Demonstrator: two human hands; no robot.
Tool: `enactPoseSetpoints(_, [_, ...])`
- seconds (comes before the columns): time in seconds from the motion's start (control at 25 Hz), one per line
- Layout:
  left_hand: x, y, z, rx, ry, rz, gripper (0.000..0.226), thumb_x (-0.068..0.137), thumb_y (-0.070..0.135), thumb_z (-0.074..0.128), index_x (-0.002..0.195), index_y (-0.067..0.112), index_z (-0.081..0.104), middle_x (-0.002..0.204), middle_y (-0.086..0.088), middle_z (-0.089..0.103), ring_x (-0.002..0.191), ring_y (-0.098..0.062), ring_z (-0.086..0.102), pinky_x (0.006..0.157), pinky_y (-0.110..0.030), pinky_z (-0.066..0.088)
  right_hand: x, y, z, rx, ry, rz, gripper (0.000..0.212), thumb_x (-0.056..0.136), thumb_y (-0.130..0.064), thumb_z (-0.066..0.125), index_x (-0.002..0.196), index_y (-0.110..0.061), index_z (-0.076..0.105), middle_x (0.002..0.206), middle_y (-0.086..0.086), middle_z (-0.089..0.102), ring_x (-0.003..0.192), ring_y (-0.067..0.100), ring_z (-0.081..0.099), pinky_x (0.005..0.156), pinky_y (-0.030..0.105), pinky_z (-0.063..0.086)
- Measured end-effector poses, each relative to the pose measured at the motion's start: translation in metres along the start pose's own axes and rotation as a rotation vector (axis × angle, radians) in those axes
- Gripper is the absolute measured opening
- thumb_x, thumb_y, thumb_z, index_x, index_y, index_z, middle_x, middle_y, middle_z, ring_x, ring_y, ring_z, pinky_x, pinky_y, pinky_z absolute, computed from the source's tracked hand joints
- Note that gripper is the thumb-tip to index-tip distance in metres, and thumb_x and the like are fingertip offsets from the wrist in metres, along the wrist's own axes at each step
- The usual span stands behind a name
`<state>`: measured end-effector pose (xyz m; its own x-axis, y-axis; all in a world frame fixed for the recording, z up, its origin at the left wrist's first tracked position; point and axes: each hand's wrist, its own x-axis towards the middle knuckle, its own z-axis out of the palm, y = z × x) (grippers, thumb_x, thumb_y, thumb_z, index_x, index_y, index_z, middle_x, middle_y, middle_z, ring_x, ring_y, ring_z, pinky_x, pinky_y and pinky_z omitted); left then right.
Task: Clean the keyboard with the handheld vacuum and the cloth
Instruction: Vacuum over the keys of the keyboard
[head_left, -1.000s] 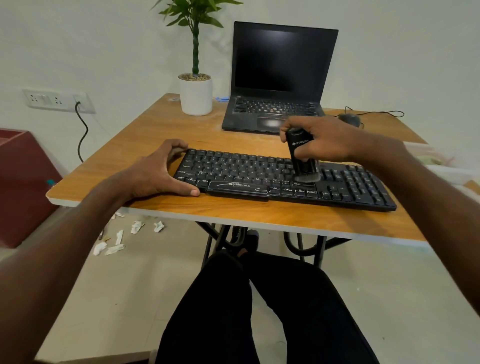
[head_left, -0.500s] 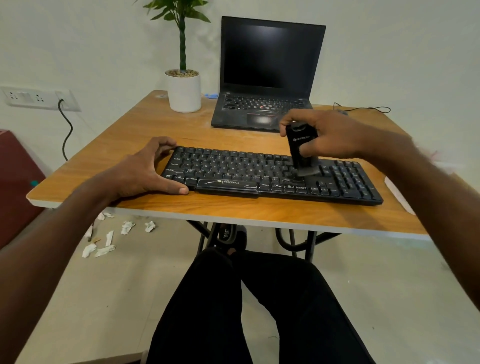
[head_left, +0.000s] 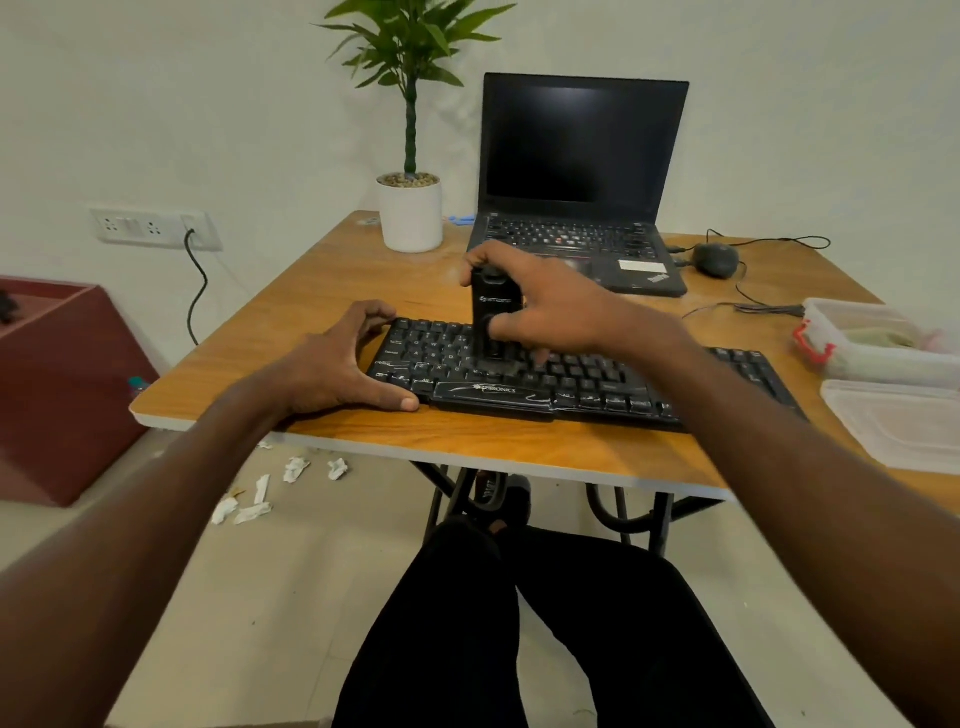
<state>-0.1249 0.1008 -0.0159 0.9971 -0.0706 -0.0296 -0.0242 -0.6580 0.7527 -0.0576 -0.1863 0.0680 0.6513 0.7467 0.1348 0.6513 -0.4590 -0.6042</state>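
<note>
Handheld vacuum (head_left: 492, 312) held upright in the right hand (head_left: 558, 306), fingers and thumb curled round its black body, nozzle down on the keys left of centre of the keyboard (head_left: 587, 379) — upright so the mouth sits flat over the keycaps and draws from the gaps. Left hand (head_left: 340, 364) cupped round the keyboard's left end, thumb along the front edge, fingers arched over the back corner: likely a brace against sliding under the vacuum's push. Keyboard lying along the near edge of the wooden table (head_left: 322, 291), within easy reach. No cloth plainly in view; possibly inside the clear box (head_left: 878, 348) at the right, contents too blurred to tell. Beside that box, a flat clear lid (head_left: 898, 421) just off the keyboard's right end, a likely snag for a sweep that way. Behind: open laptop (head_left: 582, 171), potted plant (head_left: 410, 208), wired mouse (head_left: 716, 260). Paper scraps (head_left: 260, 493) on the floor under the table's left side.
</note>
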Motion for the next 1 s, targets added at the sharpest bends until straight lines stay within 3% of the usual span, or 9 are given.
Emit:
enactPoseSetpoints(0.2, [-0.002, 0.0, 0.002, 0.045, 0.044, 0.004, 0.13, 0.044, 0.079, 0.094, 0.15, 0.053, 0.023, 0.155, 0.011, 0.048, 0.145, -0.018, 0.044, 0.123, -0.053, 0.034, 0.057, -0.034, 0.042, 0.171, 0.005, -0.12, 0.049, 0.092, -0.008, 0.067, 0.131, -0.029, 0.046, 0.114, 0.0, 0.057, 0.086, 0.02, 0.07, 0.058, 0.033, 0.062])
enactPoseSetpoints(0.28, [-0.002, -0.001, 0.002, 0.072, 0.067, -0.003, 0.133, 0.043, 0.081, 0.093, 0.151, 0.054, 0.018, 0.149, 0.012, 0.053, 0.142, -0.023, 0.047, 0.121, -0.055, 0.036, 0.066, -0.039, 0.051, 0.213, 0.039, -0.136, 0.048, 0.093, -0.009, 0.068, 0.131, -0.028, 0.046, 0.111, 0.002, 0.059, 0.08, 0.015, 0.068, 0.056, 0.026, 0.059])
enactPoseSetpoints(0.48, [-0.002, 0.003, 0.002, 0.129, 0.058, -0.012, 0.132, 0.049, 0.076, 0.093, 0.152, 0.047, 0.017, 0.163, 0.006, 0.043, 0.148, -0.026, 0.041, 0.124, -0.055, 0.031, 0.078, -0.043, 0.036, -0.083, -0.063, -0.083, 0.044, 0.086, -0.017, 0.068, 0.125, -0.03, 0.052, 0.105, -0.008, 0.055, 0.097, 0.018, 0.062, 0.061, 0.022, 0.052])
enactPoseSetpoints(0.6, [-0.001, 0.0, 0.002, 0.118, 0.066, -0.024, 0.136, 0.045, 0.08, 0.093, 0.152, 0.053, 0.014, 0.158, 0.007, 0.048, 0.146, -0.029, 0.042, 0.121, -0.056, 0.035, 0.078, -0.05, 0.046, -0.006, -0.041, -0.151, 0.047, 0.087, -0.014, 0.068, 0.127, -0.03, 0.051, 0.106, -0.009, 0.057, 0.089, 0.009, 0.062, 0.055, 0.012, 0.048])
enactPoseSetpoints(0.68, [-0.002, 0.0, 0.002, 0.106, 0.07, -0.017, 0.139, 0.043, 0.082, 0.093, 0.153, 0.054, 0.012, 0.158, 0.008, 0.048, 0.147, -0.028, 0.042, 0.121, -0.056, 0.035, 0.073, -0.048, 0.049, 0.021, -0.082, -0.183, 0.05, 0.088, -0.01, 0.067, 0.13, -0.029, 0.049, 0.112, -0.007, 0.058, 0.087, 0.007, 0.062, 0.058, 0.012, 0.049])
enactPoseSetpoints(0.8, [-0.003, 0.003, 0.0, 0.126, 0.051, -0.007, 0.13, 0.05, 0.076, 0.094, 0.151, 0.049, 0.016, 0.164, 0.009, 0.042, 0.15, -0.023, 0.038, 0.125, -0.055, 0.028, 0.068, -0.045, 0.038, -0.058, -0.084, -0.11, 0.047, 0.088, -0.014, 0.068, 0.127, -0.032, 0.051, 0.105, -0.01, 0.059, 0.087, 0.01, 0.062, 0.056, 0.012, 0.049])
enactPoseSetpoints(0.88, [-0.002, 0.002, 0.002, 0.13, 0.064, -0.019, 0.133, 0.046, 0.081, 0.092, 0.151, 0.053, 0.014, 0.162, 0.008, 0.043, 0.149, -0.028, 0.038, 0.123, -0.057, 0.032, 0.062, -0.045, 0.045, -0.065, -0.016, -0.196, 0.048, 0.088, -0.016, 0.069, 0.128, -0.033, 0.05, 0.104, -0.014, 0.059, 0.093, 0.008, 0.063, 0.065, 0.012, 0.052])
enactPoseSetpoints(1.0, [-0.003, 0.001, 0.002, 0.148, 0.062, -0.029, 0.14, 0.044, 0.087, 0.089, 0.154, 0.053, 0.009, 0.162, 0.01, 0.044, 0.151, -0.03, 0.036, 0.123, -0.057, 0.03, 0.051, -0.044, 0.05, -0.084, -0.055, -0.282, 0.052, 0.089, -0.016, 0.069, 0.131, -0.035, 0.047, 0.105, -0.016, 0.061, 0.092, 0.005, 0.064, 0.072, 0.019, 0.055])
